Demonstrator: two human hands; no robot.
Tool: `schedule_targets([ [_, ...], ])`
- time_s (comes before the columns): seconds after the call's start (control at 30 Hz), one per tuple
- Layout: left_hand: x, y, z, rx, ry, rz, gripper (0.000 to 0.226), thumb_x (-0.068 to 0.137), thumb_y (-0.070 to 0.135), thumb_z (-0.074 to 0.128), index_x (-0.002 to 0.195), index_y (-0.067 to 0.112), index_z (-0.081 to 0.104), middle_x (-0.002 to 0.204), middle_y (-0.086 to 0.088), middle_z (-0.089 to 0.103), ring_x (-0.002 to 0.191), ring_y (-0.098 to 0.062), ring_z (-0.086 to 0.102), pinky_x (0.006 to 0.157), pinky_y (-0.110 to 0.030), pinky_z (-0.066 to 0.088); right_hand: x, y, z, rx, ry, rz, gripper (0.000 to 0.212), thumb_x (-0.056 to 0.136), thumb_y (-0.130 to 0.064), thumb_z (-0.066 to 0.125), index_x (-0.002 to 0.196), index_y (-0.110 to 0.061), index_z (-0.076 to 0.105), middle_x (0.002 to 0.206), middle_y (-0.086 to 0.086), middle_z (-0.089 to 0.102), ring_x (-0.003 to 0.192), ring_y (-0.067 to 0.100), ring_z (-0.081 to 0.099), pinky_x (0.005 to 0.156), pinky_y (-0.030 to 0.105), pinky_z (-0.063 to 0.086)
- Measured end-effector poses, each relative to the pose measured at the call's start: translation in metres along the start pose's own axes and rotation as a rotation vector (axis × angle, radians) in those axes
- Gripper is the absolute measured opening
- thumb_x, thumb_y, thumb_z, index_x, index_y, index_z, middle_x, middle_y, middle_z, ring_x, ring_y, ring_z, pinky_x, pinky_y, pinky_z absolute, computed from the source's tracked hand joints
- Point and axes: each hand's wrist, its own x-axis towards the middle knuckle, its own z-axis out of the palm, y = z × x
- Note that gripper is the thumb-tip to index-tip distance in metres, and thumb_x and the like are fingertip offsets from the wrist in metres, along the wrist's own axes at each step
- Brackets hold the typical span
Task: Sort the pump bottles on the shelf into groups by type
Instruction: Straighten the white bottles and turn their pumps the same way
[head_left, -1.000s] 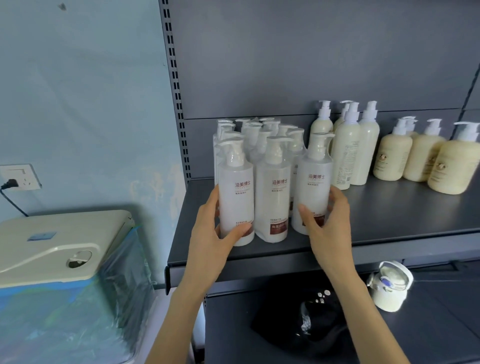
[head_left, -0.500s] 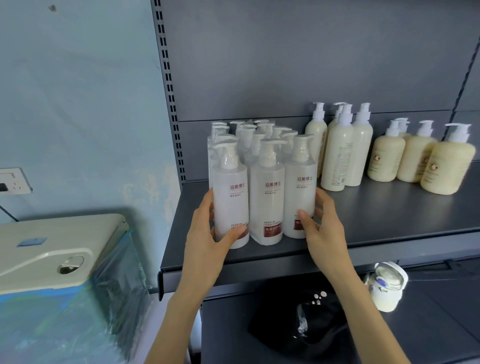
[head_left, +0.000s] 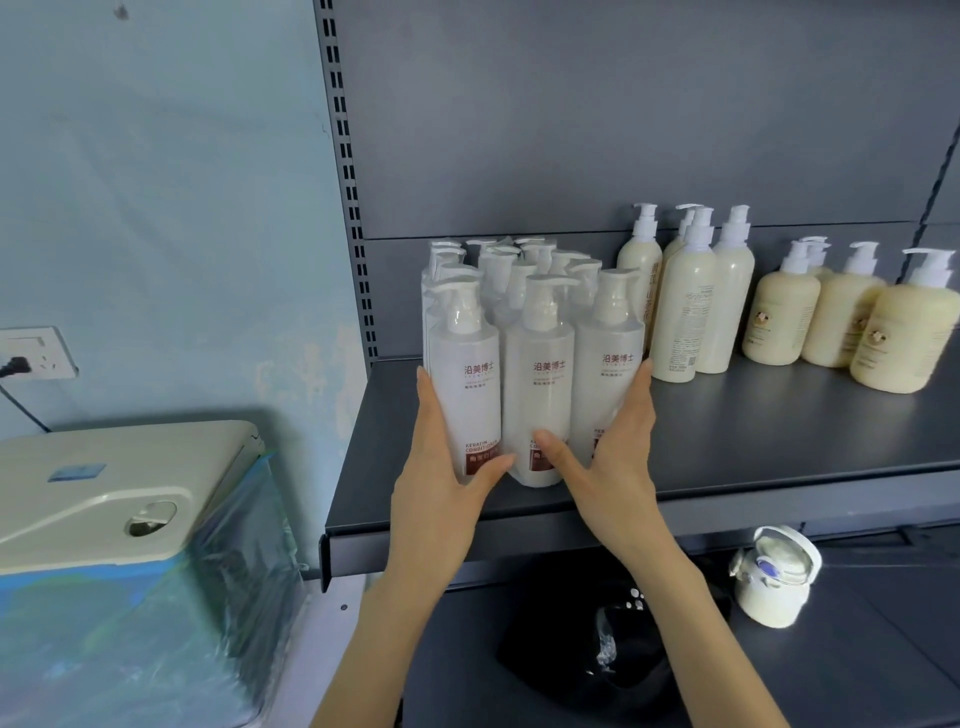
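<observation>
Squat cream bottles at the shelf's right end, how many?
4: leftmost bottle, middle bottle, rightmost bottle, plus a fourth mostly hidden behind the leftmost. Others may be hidden.

The three front white bottles (head_left: 540, 395) each bear the dark red brand name "沿美博士" at mid-height, the left bottle (head_left: 465, 400) also reads "KERATIN CONDITIONER" just above its dark red band, and the print on the tall cream bottles (head_left: 685, 322) is too small to read.

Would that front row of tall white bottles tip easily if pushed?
Probably yes alone: the front white bottles are tall and narrow-based. Packed together between the left hand and right hand, they likely brace each other. The glossy plastic looks slippery.
</observation>
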Motion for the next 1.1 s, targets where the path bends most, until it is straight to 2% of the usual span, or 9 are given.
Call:
schedule_targets([
  [0.13, 0.003, -0.002, 0.002, 0.009, 0.040, 0.016, 0.102, 0.080, 0.025, 0.073, 0.146, 0.050, -0.002, 0.140, 0.020, 0.045, 0.095, 0.016, 0.048, 0.073, 0.009, 0.031, 0.002, 0.001, 0.002, -0.034, 0.036, 0.014, 0.117, 0.073, -0.037, 0.078, 0.150, -0.027, -0.009, 0.155, -0.001, 0.009, 0.141, 0.016, 0.018, 0.108, 0.036, 0.026],
  [0.3, 0.004, -0.002, 0.001, -0.002, 0.045, 0.011, 0.101, 0.078, 0.024, 0.074, 0.143, 0.054, 0.004, 0.137, 0.024, 0.047, 0.100, 0.026, 0.045, 0.075, 0.006, 0.035, 0.000, -0.001, 0.000, -0.056, 0.034, 0.015, 0.117, 0.072, -0.043, 0.077, 0.151, -0.026, -0.007, 0.154, -0.002, 0.010, 0.141, 0.016, 0.019, 0.108, 0.039, 0.030],
  [0.4, 0.003, 0.000, 0.000, -0.007, 0.033, 0.040, 0.101, 0.077, 0.028, 0.075, 0.145, 0.049, 0.004, 0.144, 0.022, 0.040, 0.120, 0.004, 0.047, 0.095, -0.023, 0.045, 0.002, -0.002, -0.005, 0.013, -0.015, 0.020, 0.115, 0.071, -0.042, 0.077, 0.151, -0.024, -0.004, 0.154, -0.001, 0.011, 0.141, 0.014, 0.018, 0.113, 0.040, 0.026],
  [0.5, 0.003, 0.005, 0.006, 0.002, 0.028, 0.059, 0.108, 0.070, 0.036, 0.080, 0.147, 0.039, 0.005, 0.145, 0.017, 0.036, 0.129, -0.009, 0.044, 0.099, -0.048, 0.045, 0.006, 0.001, -0.015, 0.226, -0.073, -0.019, 0.098, 0.078, -0.047, 0.068, 0.150, -0.017, 0.010, 0.151, 0.000, 0.020, 0.141, 0.012, 0.021, 0.115, 0.039, 0.027],
  [0.6, 0.002, 0.013, 0.012, -0.038, 0.073, 0.093, 0.104, 0.066, 0.039, 0.082, 0.143, 0.044, 0.012, 0.141, 0.021, 0.037, 0.129, -0.002, 0.041, 0.097, -0.034, 0.046, 0.020, 0.007, -0.033, 0.296, -0.032, 0.036, 0.076, 0.085, -0.055, 0.048, 0.147, -0.022, 0.019, 0.145, -0.012, 0.018, 0.132, -0.007, 0.020, 0.112, 0.022, 0.024],
  [0.67, 0.001, 0.018, 0.013, -0.132, 0.096, 0.110, 0.084, 0.074, 0.038, 0.073, 0.137, 0.055, 0.018, 0.136, 0.029, 0.041, 0.125, 0.006, 0.043, 0.093, -0.016, 0.044, 0.042, 0.013, -0.051, 0.316, 0.014, 0.067, 0.052, 0.093, -0.045, 0.045, 0.139, -0.027, 0.030, 0.142, -0.012, 0.026, 0.128, -0.004, 0.028, 0.105, 0.015, 0.025],
  [0.77, 0.002, 0.017, 0.011, -0.286, 0.159, 0.067, 0.056, 0.087, 0.037, 0.054, 0.139, 0.040, 0.035, 0.133, 0.019, 0.053, 0.122, 0.001, 0.051, 0.097, -0.020, 0.046, 0.084, 0.013, -0.077, 0.331, -0.076, 0.018, 0.024, 0.099, -0.023, 0.045, 0.123, -0.028, 0.047, 0.133, -0.005, 0.048, 0.113, -0.004, 0.047, 0.093, 0.006, 0.034],
  [0.87, 0.004, 0.018, 0.013, -0.298, 0.233, 0.033, 0.048, 0.088, 0.036, 0.051, 0.136, 0.033, 0.045, 0.129, 0.011, 0.059, 0.118, -0.004, 0.055, 0.097, -0.029, 0.045, 0.122, 0.004, -0.091, 0.306, -0.239, -0.078, 0.020, 0.100, -0.017, 0.046, 0.116, -0.024, 0.054, 0.124, -0.001, 0.059, 0.107, 0.001, 0.053, 0.094, 0.015, 0.040],
  [1.1, 0.005, 0.019, 0.009, -0.293, 0.213, 0.026, 0.041, 0.086, 0.033, 0.054, 0.127, 0.035, 0.055, 0.123, 0.014, 0.064, 0.114, -0.004, 0.059, 0.088, -0.017, 0.051, 0.191, -0.028, -0.077, 0.166, -0.697, -0.312, 0.027, 0.097, -0.005, 0.051, 0.121, -0.015, 0.060, 0.120, -0.001, 0.061, 0.103, 0.000, 0.056, 0.086, 0.009, 0.043],
])
